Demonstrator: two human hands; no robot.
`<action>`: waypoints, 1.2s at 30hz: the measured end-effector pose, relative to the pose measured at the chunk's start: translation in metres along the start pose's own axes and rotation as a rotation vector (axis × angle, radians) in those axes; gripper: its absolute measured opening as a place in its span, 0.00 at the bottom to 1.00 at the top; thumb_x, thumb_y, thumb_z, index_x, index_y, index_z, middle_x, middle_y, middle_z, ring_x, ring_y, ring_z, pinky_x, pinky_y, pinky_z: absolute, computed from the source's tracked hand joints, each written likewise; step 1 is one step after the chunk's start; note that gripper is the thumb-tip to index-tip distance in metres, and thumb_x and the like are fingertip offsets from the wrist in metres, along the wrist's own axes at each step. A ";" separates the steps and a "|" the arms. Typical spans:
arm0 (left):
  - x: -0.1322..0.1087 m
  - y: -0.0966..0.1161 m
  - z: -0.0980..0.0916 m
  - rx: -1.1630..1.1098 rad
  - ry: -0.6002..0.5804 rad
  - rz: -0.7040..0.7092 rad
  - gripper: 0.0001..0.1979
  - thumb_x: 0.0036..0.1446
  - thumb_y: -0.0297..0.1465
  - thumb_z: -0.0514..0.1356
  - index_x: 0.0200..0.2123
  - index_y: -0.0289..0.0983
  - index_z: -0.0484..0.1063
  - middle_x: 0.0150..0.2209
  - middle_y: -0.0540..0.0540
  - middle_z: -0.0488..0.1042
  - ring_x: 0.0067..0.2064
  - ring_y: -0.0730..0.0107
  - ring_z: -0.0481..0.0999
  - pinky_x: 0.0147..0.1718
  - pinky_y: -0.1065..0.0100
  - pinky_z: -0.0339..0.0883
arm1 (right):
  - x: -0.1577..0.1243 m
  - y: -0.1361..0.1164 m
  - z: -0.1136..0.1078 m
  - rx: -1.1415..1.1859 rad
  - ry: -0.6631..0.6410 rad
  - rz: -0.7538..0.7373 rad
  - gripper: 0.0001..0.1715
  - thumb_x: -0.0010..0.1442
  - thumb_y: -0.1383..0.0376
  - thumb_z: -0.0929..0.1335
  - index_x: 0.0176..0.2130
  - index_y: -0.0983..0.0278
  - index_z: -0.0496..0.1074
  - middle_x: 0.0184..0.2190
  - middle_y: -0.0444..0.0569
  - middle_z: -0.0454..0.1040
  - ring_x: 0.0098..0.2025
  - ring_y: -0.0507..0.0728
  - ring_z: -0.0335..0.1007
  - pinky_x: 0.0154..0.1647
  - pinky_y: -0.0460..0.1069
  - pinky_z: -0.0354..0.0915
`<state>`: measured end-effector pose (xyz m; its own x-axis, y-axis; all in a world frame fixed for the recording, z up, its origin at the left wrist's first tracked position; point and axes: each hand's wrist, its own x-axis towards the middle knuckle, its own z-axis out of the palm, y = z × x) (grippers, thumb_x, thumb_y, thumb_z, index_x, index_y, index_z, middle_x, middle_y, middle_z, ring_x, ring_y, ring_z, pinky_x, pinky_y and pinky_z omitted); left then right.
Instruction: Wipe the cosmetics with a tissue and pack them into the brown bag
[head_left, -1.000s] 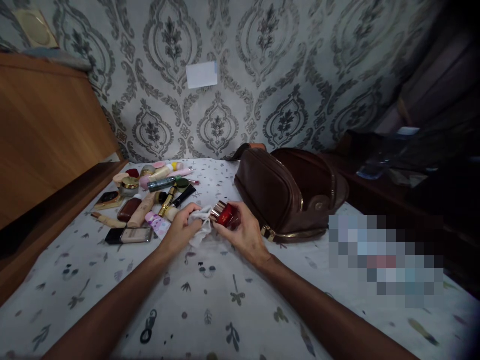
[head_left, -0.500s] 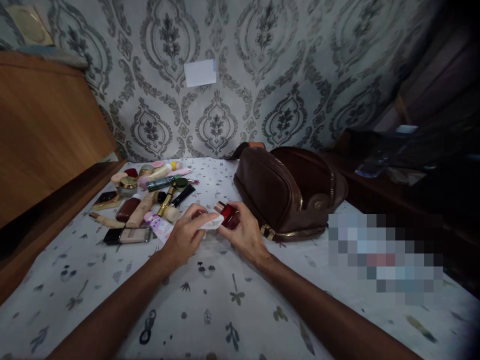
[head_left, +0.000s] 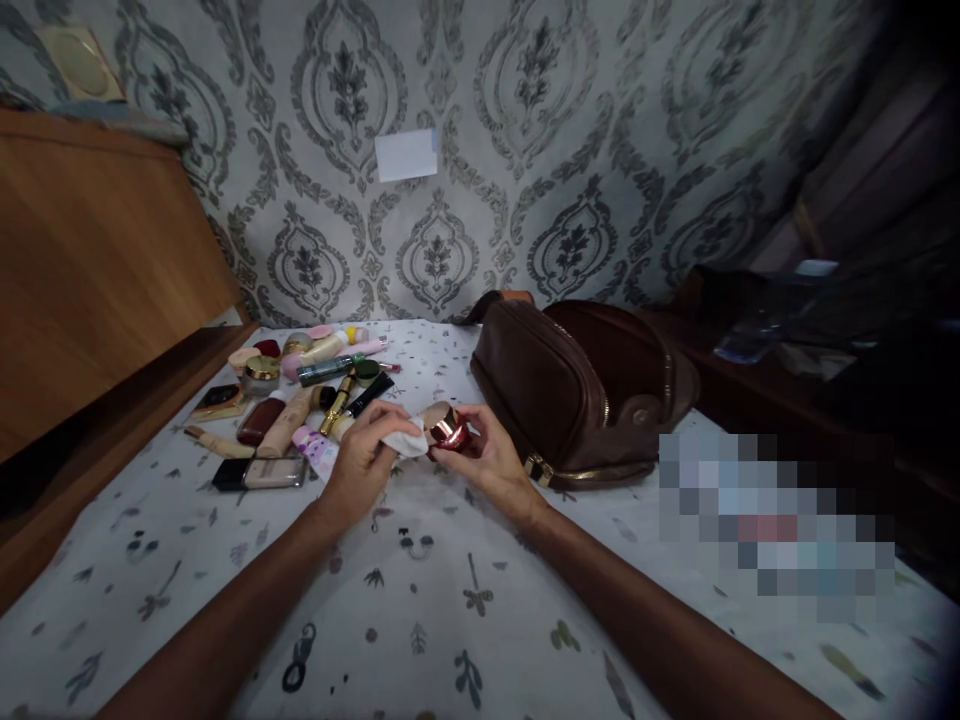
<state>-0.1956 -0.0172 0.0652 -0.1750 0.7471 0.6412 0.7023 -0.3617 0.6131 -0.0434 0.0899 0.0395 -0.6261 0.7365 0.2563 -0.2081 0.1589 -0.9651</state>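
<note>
Head view: on the printed sheet (head_left: 375,640), a brown leather bag (head_left: 525,370) lies with its mouth gaping, within reach of the right hand (head_left: 489,462). That hand grips a red cosmetic container (head_left: 457,436) left of the bag, seemingly bracing it; the left hand (head_left: 366,452) pinches a white wipe (head_left: 407,439) against its cap (head_left: 442,424).

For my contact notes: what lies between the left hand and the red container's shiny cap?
The head view shows a white tissue there, held in the left hand beside the shiny cap of the red container.
</note>
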 end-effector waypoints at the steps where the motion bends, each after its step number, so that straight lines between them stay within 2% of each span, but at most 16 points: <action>1: 0.000 0.000 0.000 -0.001 0.008 -0.011 0.10 0.60 0.24 0.55 0.36 0.40 0.77 0.40 0.46 0.71 0.45 0.64 0.72 0.47 0.64 0.65 | 0.000 0.000 0.000 -0.005 -0.011 -0.008 0.31 0.44 0.58 0.77 0.43 0.59 0.62 0.41 0.46 0.73 0.41 0.55 0.72 0.45 0.52 0.70; 7: -0.001 0.000 0.000 0.036 -0.011 0.031 0.14 0.58 0.21 0.53 0.38 0.40 0.77 0.41 0.46 0.71 0.45 0.65 0.72 0.46 0.64 0.66 | 0.001 0.005 0.000 -0.073 -0.083 -0.071 0.32 0.45 0.62 0.76 0.48 0.60 0.65 0.46 0.49 0.73 0.46 0.58 0.72 0.52 0.55 0.67; 12: -0.004 -0.001 0.001 0.052 -0.056 0.120 0.18 0.57 0.18 0.51 0.41 0.40 0.77 0.43 0.45 0.70 0.45 0.66 0.72 0.46 0.63 0.67 | 0.000 0.011 -0.001 -0.199 -0.084 -0.104 0.32 0.46 0.64 0.75 0.50 0.61 0.65 0.45 0.49 0.73 0.45 0.58 0.71 0.50 0.55 0.67; 19: -0.007 0.000 0.004 0.083 -0.084 0.144 0.24 0.51 0.16 0.49 0.44 0.41 0.76 0.45 0.45 0.71 0.48 0.64 0.72 0.48 0.60 0.68 | -0.008 0.006 0.003 -0.495 -0.207 -0.324 0.30 0.48 0.70 0.72 0.51 0.60 0.68 0.43 0.49 0.70 0.45 0.60 0.69 0.47 0.54 0.67; 22: -0.005 -0.001 0.003 0.121 -0.065 0.061 0.26 0.47 0.15 0.49 0.43 0.41 0.76 0.43 0.46 0.71 0.47 0.64 0.71 0.48 0.61 0.67 | -0.009 0.002 0.004 -0.504 -0.250 -0.337 0.31 0.47 0.71 0.72 0.52 0.59 0.68 0.43 0.49 0.71 0.46 0.60 0.69 0.48 0.55 0.67; 27: 0.001 -0.012 0.001 0.157 -0.050 -0.121 0.20 0.49 0.18 0.51 0.38 0.38 0.77 0.37 0.47 0.73 0.42 0.64 0.72 0.44 0.64 0.66 | -0.007 0.004 0.002 -0.480 -0.227 -0.310 0.32 0.48 0.68 0.72 0.54 0.59 0.68 0.46 0.50 0.73 0.47 0.61 0.71 0.51 0.56 0.66; 32: 0.002 -0.022 0.001 0.106 -0.150 -0.254 0.13 0.52 0.22 0.52 0.35 0.37 0.76 0.34 0.47 0.75 0.38 0.64 0.73 0.40 0.65 0.65 | -0.006 0.009 0.000 -0.510 -0.133 -0.198 0.31 0.46 0.65 0.74 0.50 0.60 0.69 0.44 0.50 0.74 0.47 0.62 0.70 0.52 0.58 0.66; 36: 0.002 -0.021 0.003 0.020 -0.161 -0.311 0.12 0.53 0.24 0.53 0.36 0.36 0.75 0.34 0.48 0.76 0.39 0.64 0.74 0.40 0.66 0.66 | -0.006 0.004 0.001 -0.344 -0.136 -0.043 0.25 0.46 0.63 0.74 0.45 0.62 0.69 0.38 0.47 0.74 0.41 0.58 0.71 0.45 0.53 0.68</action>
<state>-0.2089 -0.0065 0.0523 -0.2729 0.8988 0.3429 0.6462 -0.0928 0.7575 -0.0412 0.0851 0.0341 -0.7213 0.6336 0.2797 0.0135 0.4167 -0.9089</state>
